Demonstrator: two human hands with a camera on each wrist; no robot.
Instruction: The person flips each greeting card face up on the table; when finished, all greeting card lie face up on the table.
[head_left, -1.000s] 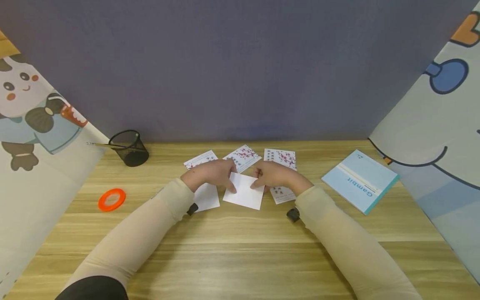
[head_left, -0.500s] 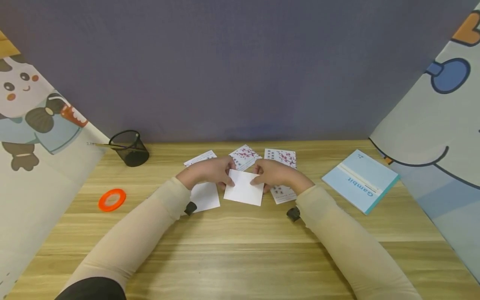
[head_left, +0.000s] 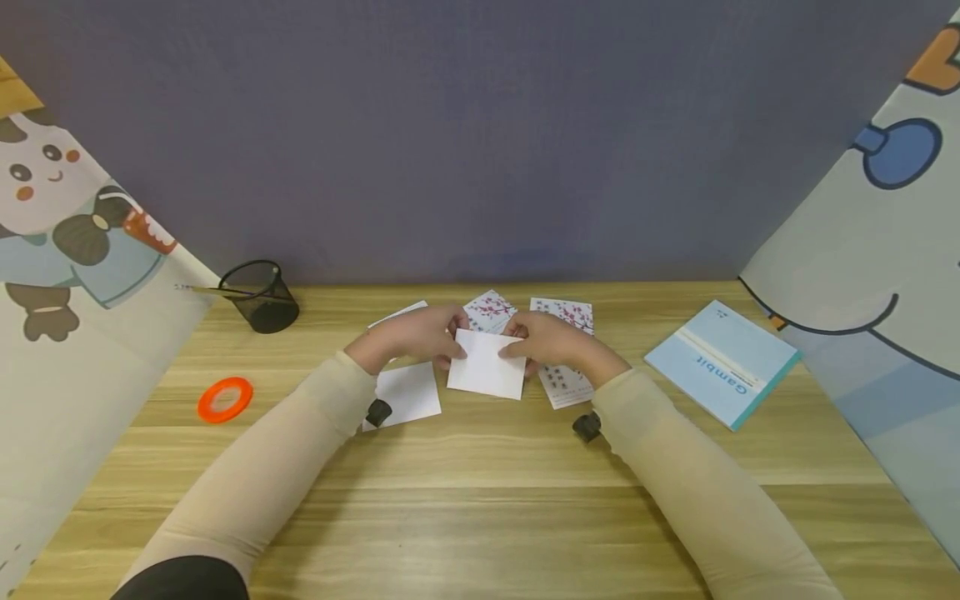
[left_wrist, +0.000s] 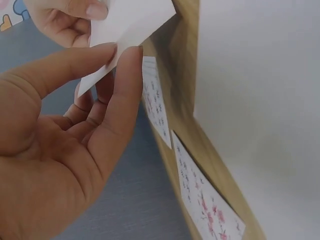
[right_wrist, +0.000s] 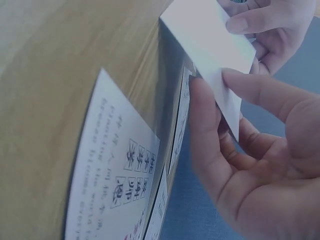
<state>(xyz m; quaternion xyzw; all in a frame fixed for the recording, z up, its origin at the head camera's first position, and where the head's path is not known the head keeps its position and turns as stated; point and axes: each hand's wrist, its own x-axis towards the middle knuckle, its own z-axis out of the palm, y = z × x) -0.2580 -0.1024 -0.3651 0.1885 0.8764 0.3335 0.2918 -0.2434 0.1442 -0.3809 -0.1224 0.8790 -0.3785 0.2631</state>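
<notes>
A blank white card (head_left: 487,374) is lifted a little above the wooden desk (head_left: 480,500), held at its far corners. My left hand (head_left: 420,335) pinches its left corner between thumb and forefinger (left_wrist: 122,75). My right hand (head_left: 543,342) pinches the right corner (right_wrist: 227,97). The white card (left_wrist: 130,30) shows in the left wrist view and the same card (right_wrist: 210,45) in the right wrist view, tilted off the desk. A second white card (head_left: 405,393) lies flat to the left. Two flower-printed cards (head_left: 491,308) (head_left: 566,379) lie behind and to the right.
A black mesh pen cup (head_left: 261,297) stands at the back left, an orange tape ring (head_left: 224,399) in front of it. A light blue booklet (head_left: 722,361) lies at the right. Cartoon-printed screens flank the desk; a dark wall closes the back.
Both hands have raised the white card's far edge off the desk and drawn it slightly away from me. The left card now shows more.
</notes>
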